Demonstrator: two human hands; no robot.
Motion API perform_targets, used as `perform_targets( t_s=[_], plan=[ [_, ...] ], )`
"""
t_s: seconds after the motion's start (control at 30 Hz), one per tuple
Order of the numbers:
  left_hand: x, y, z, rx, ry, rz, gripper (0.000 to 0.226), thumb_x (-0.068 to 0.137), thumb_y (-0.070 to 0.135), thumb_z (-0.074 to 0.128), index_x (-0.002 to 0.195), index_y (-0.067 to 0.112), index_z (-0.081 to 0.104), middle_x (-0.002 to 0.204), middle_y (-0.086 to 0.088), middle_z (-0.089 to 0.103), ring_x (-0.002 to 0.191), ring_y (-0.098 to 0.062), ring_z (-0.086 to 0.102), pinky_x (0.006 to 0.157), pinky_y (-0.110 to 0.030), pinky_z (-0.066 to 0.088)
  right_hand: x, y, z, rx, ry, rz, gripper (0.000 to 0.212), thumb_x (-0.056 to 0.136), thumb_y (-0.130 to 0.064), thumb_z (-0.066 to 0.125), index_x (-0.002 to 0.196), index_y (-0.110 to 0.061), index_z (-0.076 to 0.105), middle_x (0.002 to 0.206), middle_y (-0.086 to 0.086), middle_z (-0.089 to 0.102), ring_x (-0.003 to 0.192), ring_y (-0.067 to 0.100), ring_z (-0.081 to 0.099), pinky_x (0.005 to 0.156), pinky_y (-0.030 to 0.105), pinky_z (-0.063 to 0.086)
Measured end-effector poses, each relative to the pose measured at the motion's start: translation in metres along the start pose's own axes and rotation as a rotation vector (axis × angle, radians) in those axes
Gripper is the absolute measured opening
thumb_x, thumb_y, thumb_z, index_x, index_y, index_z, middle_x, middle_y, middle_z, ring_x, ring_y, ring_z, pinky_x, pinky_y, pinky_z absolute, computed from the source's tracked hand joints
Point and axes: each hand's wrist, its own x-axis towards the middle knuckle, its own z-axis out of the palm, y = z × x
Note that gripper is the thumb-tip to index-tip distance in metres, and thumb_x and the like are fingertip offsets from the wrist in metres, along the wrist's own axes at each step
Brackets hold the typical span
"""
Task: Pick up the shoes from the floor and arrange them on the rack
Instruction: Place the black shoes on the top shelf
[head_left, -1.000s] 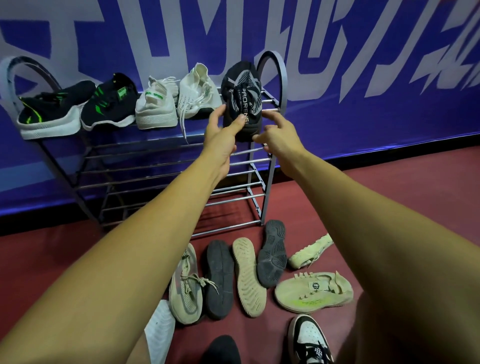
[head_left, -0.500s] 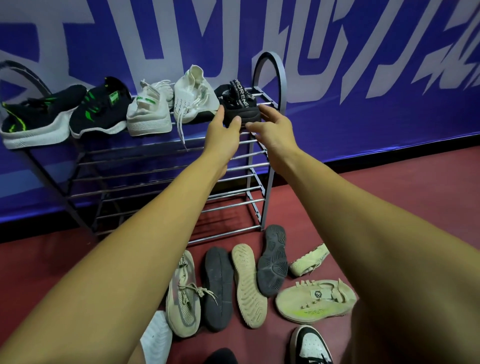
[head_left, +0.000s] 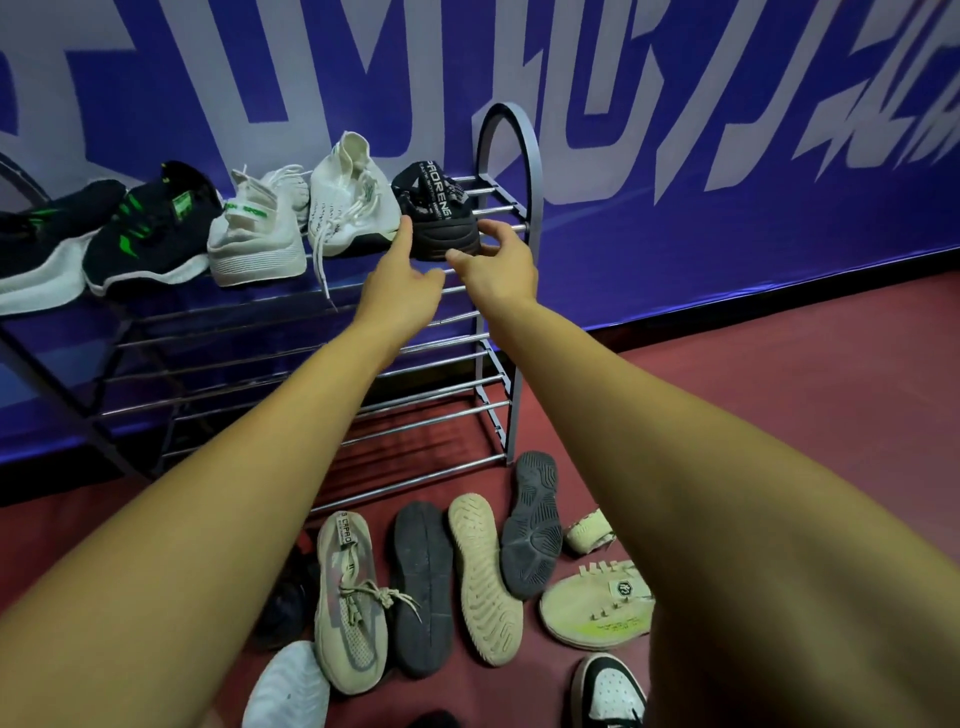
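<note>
Left hand: the left hand (head_left: 402, 293) is stretched out flat-fingered, its forefinger (head_left: 405, 224) straight and touching the left side of the heel; it holds nothing.
Right hand: the right hand (head_left: 501, 270) is loosely curved at the heel's right corner, thumb tip at the sole's lower edge and fingers (head_left: 491, 231) at its side; whether it pinches or only touches I cannot tell.
Shoe at the hands: the black knit shoe with a lettered strap (head_left: 436, 215) stands upright, heel toward both hands, between them.
Its place: it sits on the top tier of the grey metal tube rack (head_left: 511, 156), at the right end, just inside the arched side frame beyond the right hand.
Left of the left hand: a white knit high-top shoe (head_left: 348, 197) touches the black shoe; further left on the same tier stand a white shoe with green marks (head_left: 260, 236) and two black shoes with green stripes (head_left: 156, 234).
Under the forearms: on the dark red floor (head_left: 779, 395) lie a beige laced knit shoe (head_left: 348, 597), a black upturned sole (head_left: 421, 587), a beige upturned sole (head_left: 483, 571) and a dark grey upturned sole (head_left: 532, 525), close together.
</note>
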Motion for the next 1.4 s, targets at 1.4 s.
perform_targets(
  t_s=[1.4],
  plan=[
    [-0.303,-0.290,0.046,0.639,-0.935,-0.479,0.045,0.090,0.022,0.059,0.133,0.013,0.049,0.131,-0.011,0.058,0.115,-0.030,0.056,0.094,-0.036,0.046,-0.280,0.284,0.019,-1.056,-1.073,0.420,0.063,0.082,-0.042,0.074,0.129,-0.004,0.056,0.127,0.015,0.061,0.113,0.032,0.060,0.088,0.035,0.051]
  ],
)
